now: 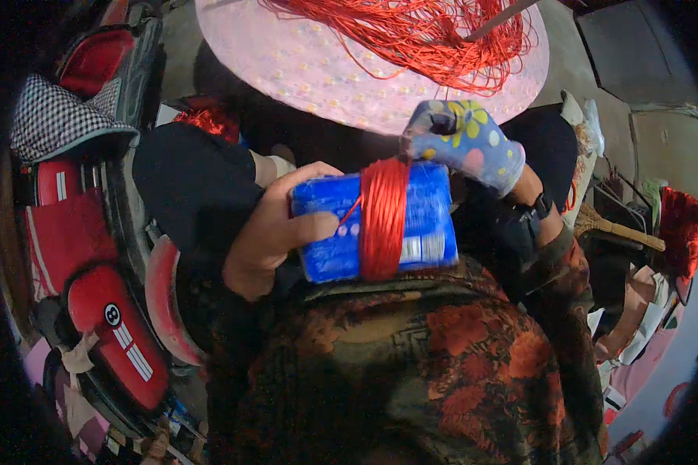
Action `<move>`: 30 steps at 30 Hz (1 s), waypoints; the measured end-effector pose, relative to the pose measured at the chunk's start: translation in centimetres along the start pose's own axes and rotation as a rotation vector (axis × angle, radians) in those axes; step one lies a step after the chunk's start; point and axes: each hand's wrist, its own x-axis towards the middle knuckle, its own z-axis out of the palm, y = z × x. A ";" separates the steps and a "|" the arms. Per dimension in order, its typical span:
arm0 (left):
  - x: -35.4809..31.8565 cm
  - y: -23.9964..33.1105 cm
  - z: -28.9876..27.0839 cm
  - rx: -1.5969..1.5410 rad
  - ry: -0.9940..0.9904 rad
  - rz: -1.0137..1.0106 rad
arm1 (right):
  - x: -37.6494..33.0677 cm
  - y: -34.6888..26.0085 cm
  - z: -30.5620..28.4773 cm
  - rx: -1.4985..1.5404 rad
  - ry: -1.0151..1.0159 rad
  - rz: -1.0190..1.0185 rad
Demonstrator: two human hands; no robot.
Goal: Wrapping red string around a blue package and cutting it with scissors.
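Note:
My bare left hand (270, 231) is closed around the left end of a blue rectangular packet (329, 252), its thumb lying on the front. Many turns of red cord (384, 221) are wound in a band about the packet's middle, and a short end slants out near the thumb. At the packet's upper edge is my right hand (467, 143), in a blue glove with a flower and dots. Its fingers are curled closed around the red cord beside the winding, slightly blurred. The cord between the fingers is mostly hidden.
Ahead stands a round table with a pink patterned cover (287, 74), bearing a large loose heap of red cord (473, 58) and a rod. A red and black vehicle seat (116, 333) and a checked cap (66, 116) are at left. A straw broom (616, 227) lies at right.

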 end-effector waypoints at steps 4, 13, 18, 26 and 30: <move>-0.4 -0.1 -1.2 -0.074 -0.148 -0.128 | -0.9 1.2 1.1 0.267 -0.046 0.044; 0.9 -0.4 -1.6 -0.574 0.192 0.402 | -2.4 2.1 5.8 -0.045 0.002 -0.213; 1.2 -0.5 -2.3 0.145 0.596 0.384 | -2.9 -0.8 3.8 -0.419 -0.013 -0.395; 0.9 0.2 -0.5 0.222 0.120 -0.068 | 0.3 -4.4 -1.2 -0.095 0.119 -0.195; -0.5 0.3 -0.3 -0.101 -0.084 -0.091 | 0.2 -0.7 0.5 0.267 -0.067 0.005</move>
